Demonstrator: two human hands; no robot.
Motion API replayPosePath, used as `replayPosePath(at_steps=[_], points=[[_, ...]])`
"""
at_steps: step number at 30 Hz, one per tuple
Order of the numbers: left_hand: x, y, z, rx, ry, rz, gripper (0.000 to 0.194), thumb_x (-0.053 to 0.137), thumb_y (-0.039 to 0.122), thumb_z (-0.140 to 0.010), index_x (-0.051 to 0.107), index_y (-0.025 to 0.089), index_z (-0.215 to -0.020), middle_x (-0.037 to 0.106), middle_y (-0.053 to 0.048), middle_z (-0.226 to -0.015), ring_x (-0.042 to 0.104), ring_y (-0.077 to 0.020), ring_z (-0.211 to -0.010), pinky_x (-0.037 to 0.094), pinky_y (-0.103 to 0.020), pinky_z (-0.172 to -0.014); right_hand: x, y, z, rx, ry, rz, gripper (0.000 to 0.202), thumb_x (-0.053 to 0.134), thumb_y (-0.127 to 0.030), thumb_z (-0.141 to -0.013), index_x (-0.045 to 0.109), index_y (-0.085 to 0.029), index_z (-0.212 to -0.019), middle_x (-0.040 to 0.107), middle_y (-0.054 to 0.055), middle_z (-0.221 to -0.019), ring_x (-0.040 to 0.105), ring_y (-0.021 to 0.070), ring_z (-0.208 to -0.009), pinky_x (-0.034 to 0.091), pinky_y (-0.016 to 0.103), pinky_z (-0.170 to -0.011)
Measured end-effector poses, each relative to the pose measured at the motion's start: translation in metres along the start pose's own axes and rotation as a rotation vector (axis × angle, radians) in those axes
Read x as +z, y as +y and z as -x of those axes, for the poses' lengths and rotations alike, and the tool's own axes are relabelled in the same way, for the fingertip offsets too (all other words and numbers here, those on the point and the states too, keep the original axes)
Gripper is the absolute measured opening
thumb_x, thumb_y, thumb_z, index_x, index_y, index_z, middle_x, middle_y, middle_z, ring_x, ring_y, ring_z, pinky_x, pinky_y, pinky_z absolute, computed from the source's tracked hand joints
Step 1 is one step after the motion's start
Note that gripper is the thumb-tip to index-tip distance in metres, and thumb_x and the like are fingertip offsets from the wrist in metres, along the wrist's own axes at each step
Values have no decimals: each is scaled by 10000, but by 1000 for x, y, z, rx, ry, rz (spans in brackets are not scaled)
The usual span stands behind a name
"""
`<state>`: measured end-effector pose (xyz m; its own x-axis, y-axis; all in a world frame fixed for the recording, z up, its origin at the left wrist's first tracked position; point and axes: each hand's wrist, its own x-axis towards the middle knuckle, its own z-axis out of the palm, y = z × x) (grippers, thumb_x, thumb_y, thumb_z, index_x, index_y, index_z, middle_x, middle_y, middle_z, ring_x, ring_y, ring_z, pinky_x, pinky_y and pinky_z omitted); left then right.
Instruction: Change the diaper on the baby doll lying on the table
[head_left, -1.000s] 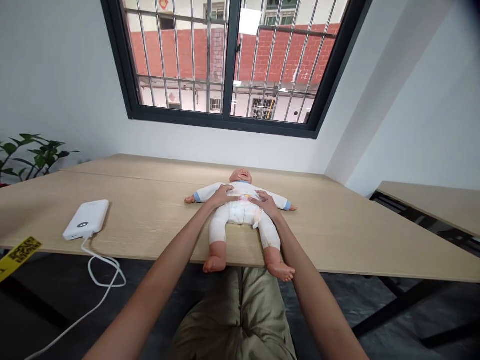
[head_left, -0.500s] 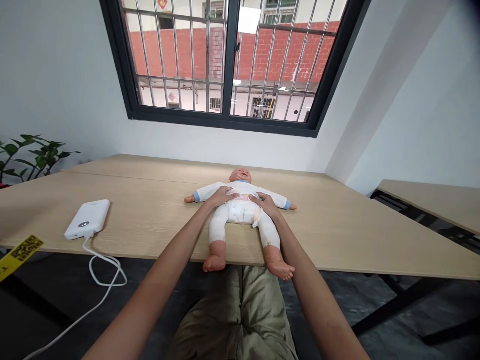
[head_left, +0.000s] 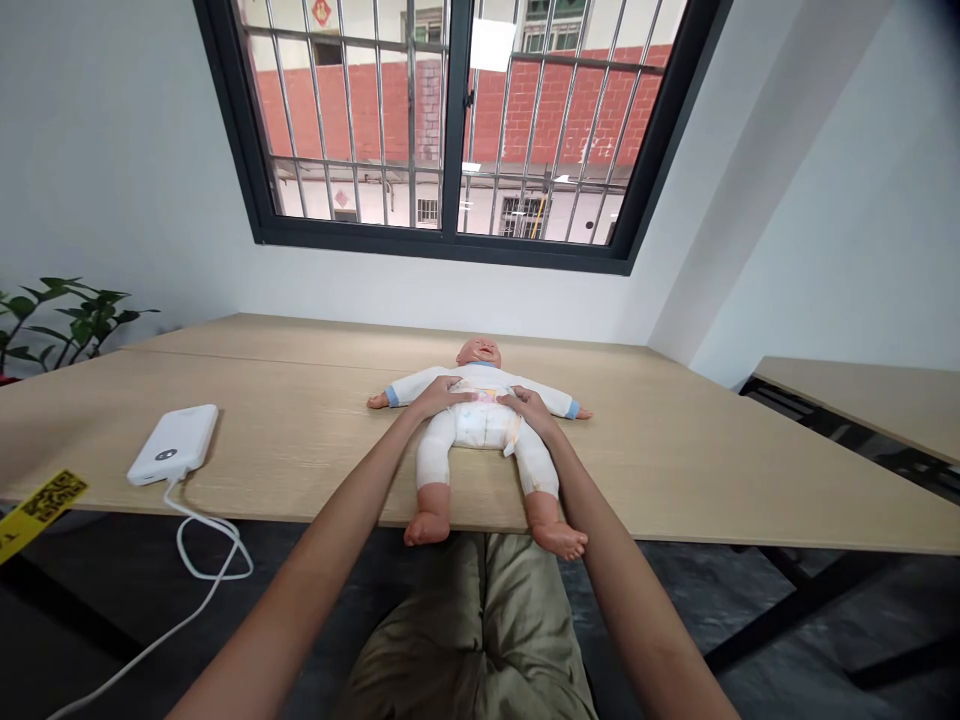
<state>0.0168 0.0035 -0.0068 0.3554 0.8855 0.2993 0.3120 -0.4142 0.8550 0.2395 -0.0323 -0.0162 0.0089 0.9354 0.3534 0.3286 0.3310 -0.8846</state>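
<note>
A baby doll [head_left: 480,372] in a white top with blue cuffs lies on its back, arms spread and feet towards me. Round its hips is a white diaper [head_left: 480,425] with a coloured print at the waistband. My left hand [head_left: 441,397] grips the diaper's waist on the doll's left-hand side in view, the thumb reaching over the front. On the opposite side my right hand [head_left: 529,404] holds the waistband, fingers bent inward near the print. Some fingertips are hard to make out. An orange-edged flap shows just below my right hand.
The doll lies on a wooden table [head_left: 697,450], its feet at the front edge. A white power bank [head_left: 174,443] with a white cable [head_left: 206,590] hanging off the edge lies at left. A plant [head_left: 82,315] stands far left; a barred window [head_left: 450,130] is behind.
Both hands stay at the diaper's waist, with only a very slight shift of the fingers. The doll lies as before; the whole view has moved a little.
</note>
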Motion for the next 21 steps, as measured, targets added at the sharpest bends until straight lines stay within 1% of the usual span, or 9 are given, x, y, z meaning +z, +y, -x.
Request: replayPosePath(at_steps=[3, 6, 8, 10, 12, 15, 17, 21], points=[[-1, -1, 0, 0, 0, 1, 486, 759, 525, -602, 655, 133, -871, 675, -63, -874, 592, -249, -884, 434, -301, -745, 1, 1, -1, 2, 5, -7, 359, 572, -376, -927, 573, -135, -1193, 590, 71, -1178, 600, 221, -1012, 529, 405, -868], [-1, -1, -1, 7, -28, 7, 551, 757, 534, -602, 674, 126, -962, 691, -81, -973, 602, -272, -948, 444, -317, -792, 1, 2, -2, 11, -16, -7, 336, 572, -380, -927, 587, -131, -1151, 605, 62, -1132, 609, 204, -972, 533, 387, -844], [-1, 0, 0, 9, -40, 23, 604, 752, 536, -614, 668, 128, -1051, 690, -90, -1057, 603, -282, -1000, 446, -329, -833, 1, 2, -3, 13, -39, -6, 299, 592, -378, -909, 621, -117, -1052, 632, 50, -1032, 611, 183, -907, 526, 353, -811], [-1, 2, 0, 12, -39, 42, 623, 744, 535, -635, 658, 135, -1104, 685, -92, -1107, 604, -282, -1027, 446, -330, -854, 1, 2, -4, 9, -58, -8, 276, 618, -375, -869, 652, -104, -911, 651, 40, -897, 593, 174, -841, 498, 315, -774], [0, 4, 1, 22, -34, 47, 588, 729, 538, -655, 667, 139, -1082, 696, -84, -1074, 611, -280, -1007, 450, -326, -836, 1, 2, -5, 4, -69, -12, 270, 634, -377, -812, 657, -108, -801, 646, 36, -789, 562, 179, -803, 462, 294, -743], [0, 3, 2, 25, -1, 22, 511, 710, 544, -667, 684, 136, -975, 708, -72, -931, 611, -276, -937, 451, -318, -770, 2, 3, -6, 0, -75, -18, 260, 645, -388, -750, 644, -128, -747, 627, 28, -726, 528, 178, -778, 432, 284, -713], [0, 1, 0, 22, 4, 21, 463, 688, 535, -684, 677, 136, -918, 694, -63, -859, 602, -256, -875, 439, -306, -721, 2, 4, -7, -2, -76, -22, 263, 645, -400, -733, 632, -138, -732, 615, 25, -710, 515, 177, -772, 423, 283, -706], [-1, -7, -4, 56, -50, 54, 335, 618, 458, -735, 648, 140, -837, 632, -25, -754, 544, -180, -709, 382, -268, -626, 3, 5, -8, -7, -79, -25, 290, 634, -435, -736, 597, -151, -687, 596, 30, -695, 507, 182, -782, 415, 285, -707]])
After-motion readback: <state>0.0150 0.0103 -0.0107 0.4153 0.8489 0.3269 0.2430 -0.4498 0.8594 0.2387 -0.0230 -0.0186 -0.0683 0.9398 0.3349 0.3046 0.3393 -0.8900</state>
